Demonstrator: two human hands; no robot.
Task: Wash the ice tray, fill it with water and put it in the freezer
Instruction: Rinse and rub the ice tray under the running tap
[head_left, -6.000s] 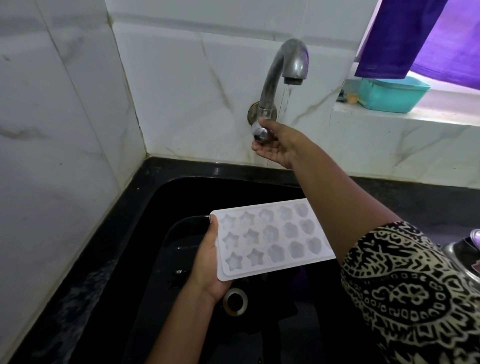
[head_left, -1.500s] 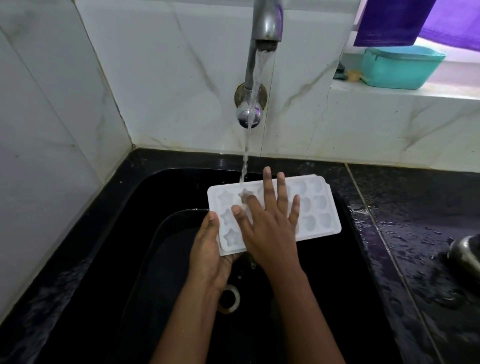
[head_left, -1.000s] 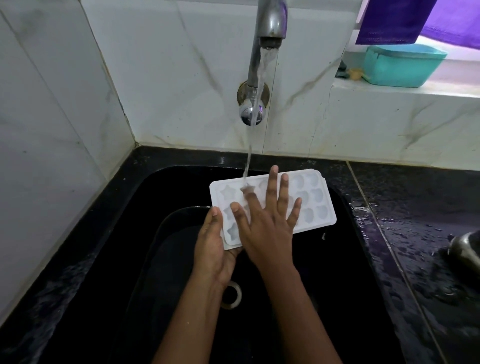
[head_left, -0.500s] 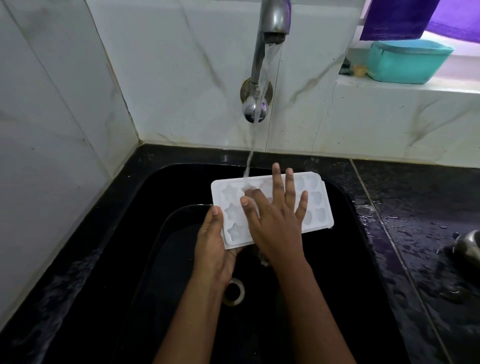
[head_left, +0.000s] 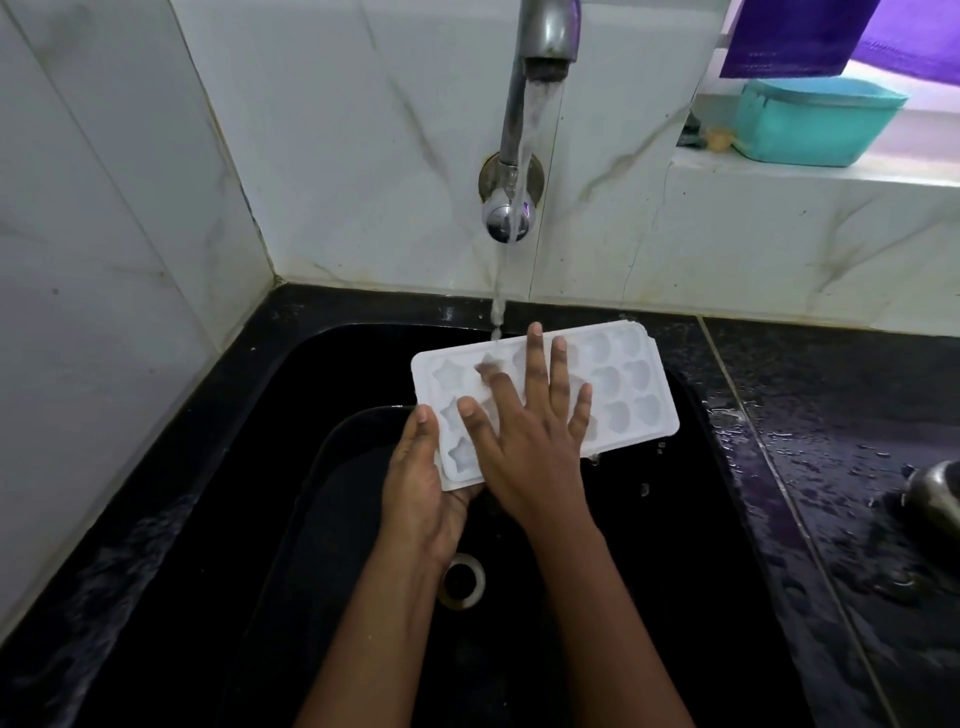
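Note:
A white ice tray (head_left: 631, 387) with star and heart cells is held over the black sink (head_left: 322, 395). My left hand (head_left: 423, 488) grips its near left corner, thumb on top. My right hand (head_left: 524, 441) lies flat on the tray's middle with straight, spread fingers. Water runs from the steel tap (head_left: 540, 47) onto the tray's far edge, by my right fingertips. Part of the tray's cells are hidden under my right hand.
A steel drain (head_left: 462, 579) sits at the sink bottom between my forearms. Wet black counter (head_left: 841, 426) lies to the right, with a steel vessel (head_left: 935, 496) at the edge. A teal tub (head_left: 815, 122) stands on the window ledge.
Six seconds ago my right hand was at the tap knob; now water flows and that hand lies on the tray. Over the last second the hand shifted slightly across the cells.

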